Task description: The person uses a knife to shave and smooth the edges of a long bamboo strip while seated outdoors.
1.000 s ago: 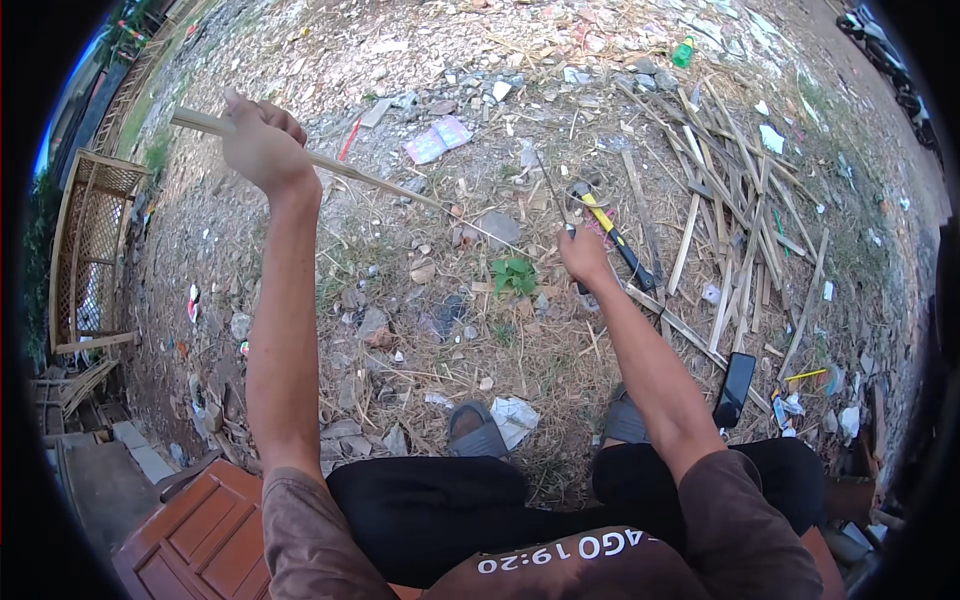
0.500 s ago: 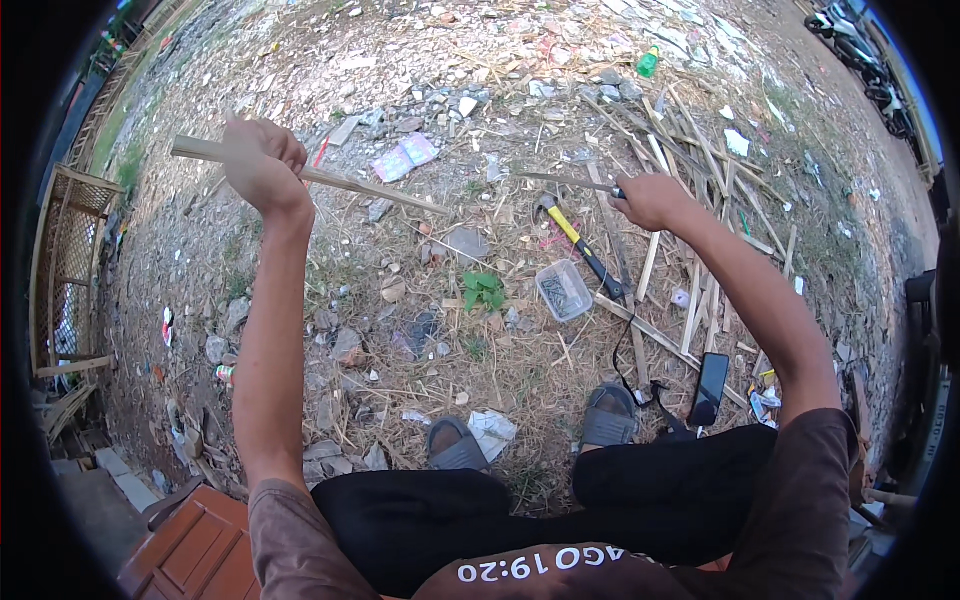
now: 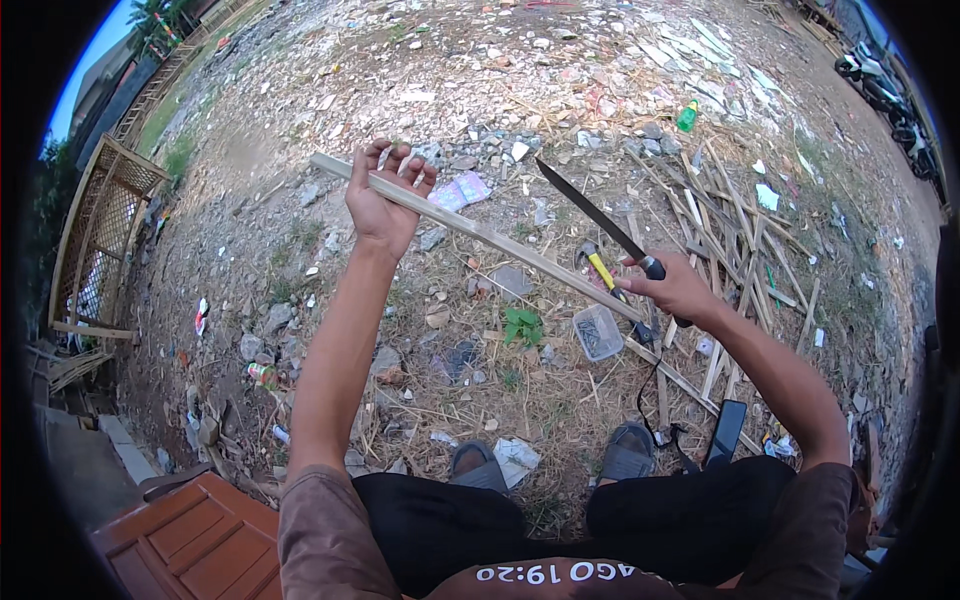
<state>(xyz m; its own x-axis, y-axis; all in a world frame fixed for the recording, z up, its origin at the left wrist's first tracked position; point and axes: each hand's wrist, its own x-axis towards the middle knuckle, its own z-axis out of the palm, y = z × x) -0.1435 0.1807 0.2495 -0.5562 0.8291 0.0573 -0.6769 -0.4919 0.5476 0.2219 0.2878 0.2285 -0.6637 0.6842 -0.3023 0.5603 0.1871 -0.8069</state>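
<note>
A long, pale wooden strip (image 3: 490,238) slants across in front of me, its far end up at the left and its near end low by my right hand. My left hand (image 3: 383,215) holds it between thumb and palm, the fingertips loosely raised. In my right hand (image 3: 682,290) is a long knife (image 3: 597,215), gripped by its black handle, its dark blade pointing up and away to the left. Blade and strip look apart. Partly behind the strip lies a hammer (image 3: 600,270) with a yellow and black handle. Beside it sits a clear plastic box (image 3: 602,356) of nails.
Many thin wood strips (image 3: 745,235) lie heaped at the right. A phone (image 3: 726,432) and black strap lie near my right foot. A brown wooden panel (image 3: 195,540) is at lower left, a lattice frame (image 3: 68,326) farther left. Rubble and a green bottle (image 3: 687,116) lie beyond.
My left hand has turned palm up with its fingers loosened, and the strip has swung so its near end reaches my right hand. The knife blade has tilted upward. The whole view has shifted.
</note>
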